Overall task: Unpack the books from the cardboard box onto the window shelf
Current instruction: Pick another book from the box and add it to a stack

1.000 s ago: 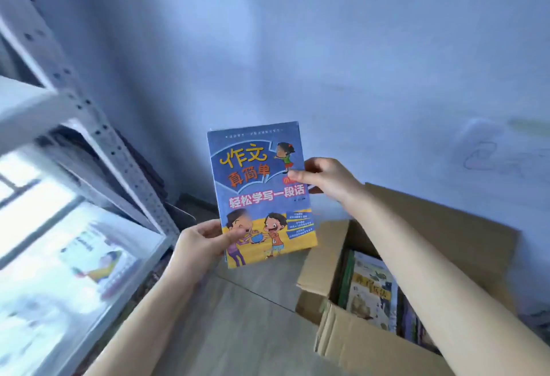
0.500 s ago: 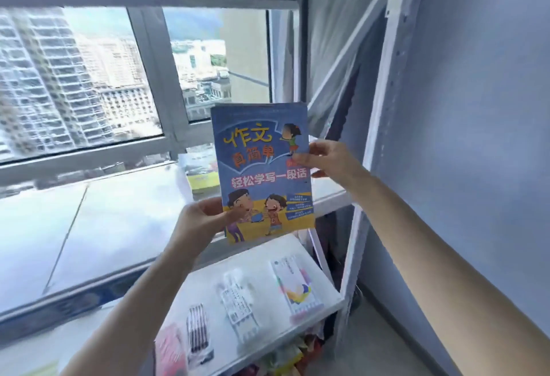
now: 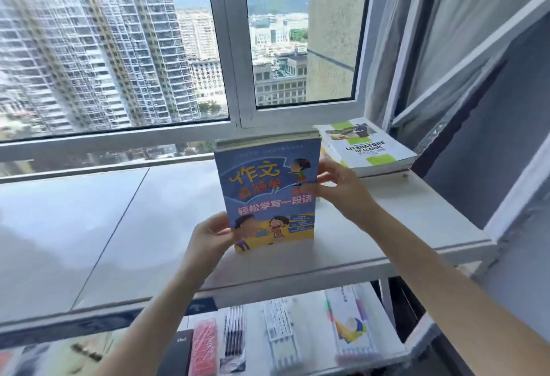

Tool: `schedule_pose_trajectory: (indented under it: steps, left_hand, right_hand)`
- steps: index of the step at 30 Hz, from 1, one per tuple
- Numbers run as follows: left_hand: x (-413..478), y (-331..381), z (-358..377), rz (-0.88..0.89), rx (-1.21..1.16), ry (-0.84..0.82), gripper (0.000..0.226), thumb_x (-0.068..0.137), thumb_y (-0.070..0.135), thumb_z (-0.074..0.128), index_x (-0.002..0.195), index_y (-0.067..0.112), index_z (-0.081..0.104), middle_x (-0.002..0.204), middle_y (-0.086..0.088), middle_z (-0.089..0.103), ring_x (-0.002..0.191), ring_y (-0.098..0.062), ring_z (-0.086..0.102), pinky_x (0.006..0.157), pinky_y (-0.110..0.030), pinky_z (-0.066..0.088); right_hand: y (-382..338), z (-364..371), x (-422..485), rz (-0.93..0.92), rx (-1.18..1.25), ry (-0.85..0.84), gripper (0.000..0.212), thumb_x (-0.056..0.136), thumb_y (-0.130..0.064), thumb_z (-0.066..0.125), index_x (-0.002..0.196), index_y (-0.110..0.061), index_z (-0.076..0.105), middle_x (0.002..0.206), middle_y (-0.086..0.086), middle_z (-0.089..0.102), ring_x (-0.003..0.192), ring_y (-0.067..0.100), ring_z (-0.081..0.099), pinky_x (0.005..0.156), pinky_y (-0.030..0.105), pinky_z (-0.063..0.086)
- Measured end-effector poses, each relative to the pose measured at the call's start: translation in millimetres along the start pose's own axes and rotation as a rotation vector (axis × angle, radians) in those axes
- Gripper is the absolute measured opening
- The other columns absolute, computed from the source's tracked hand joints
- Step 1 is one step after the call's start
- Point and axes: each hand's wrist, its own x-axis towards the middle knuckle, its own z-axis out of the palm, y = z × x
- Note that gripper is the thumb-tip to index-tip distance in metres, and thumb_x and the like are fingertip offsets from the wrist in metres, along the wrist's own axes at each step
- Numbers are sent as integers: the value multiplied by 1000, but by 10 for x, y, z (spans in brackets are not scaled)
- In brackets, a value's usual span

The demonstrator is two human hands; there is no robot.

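Left hand (image 3: 208, 238) pinches the lower left corner and right hand (image 3: 339, 188) curls round the right edge of a blue book (image 3: 268, 194), upright on, or maybe just above, the window shelf (image 3: 134, 226), near a stack of books (image 3: 372, 149).

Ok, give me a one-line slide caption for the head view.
Left hand and right hand hold a blue book upright at the window shelf, near a stack of books lying flat.

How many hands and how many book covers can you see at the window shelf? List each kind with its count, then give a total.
Hands: 2, left hand and right hand
Book covers: 2, blue book and white-and-green book
Total: 4
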Motion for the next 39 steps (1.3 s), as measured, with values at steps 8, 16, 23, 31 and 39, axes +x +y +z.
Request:
schedule_pose_trajectory:
  steps: [8,16,23,31,39]
  left_hand:
    - [-10,-176,-67,25,139,-75,23,79,-5,69,94,12,69,79,16,75,71,3,67,64,-14,51]
    - [120,106,6,5,77,-64,9,80,5,70,83,13,73,69,8,74,64,-4,65,61,-15,51]
    - [923,628,167,-266,-122,-86,20,86,21,64,100,7,68,89,-7,72,80,-17,66,79,-23,57]
    - [1269,389,269,-504,1,-70,36,88,23,63,113,-2,62,102,-14,56,76,-15,57,61,-13,54]
    - [1283,313,338,-523,235,-61,22,90,27,61,81,8,56,67,-6,47,55,-16,50,52,-21,53]
  right_hand:
    - [126,-32,-64,23,-82,-84,26,76,-29,75,98,-20,66,95,-9,70,78,-2,61,69,19,50]
    - [35,-150,277,87,-7,-40,18,80,-22,72,90,-8,67,81,-1,70,75,15,65,66,32,53]
    - [-47,-327,1323,288,4,6,26,84,-28,69,91,-3,64,74,3,66,53,8,65,52,19,53]
    - [701,-72,1793,532,-163,-50,27,88,-24,66,69,-10,52,66,3,60,47,11,59,38,17,47]
    - [991,42,1765,539,-334,-107,43,88,-42,61,59,-14,45,78,12,60,77,30,61,83,40,50]
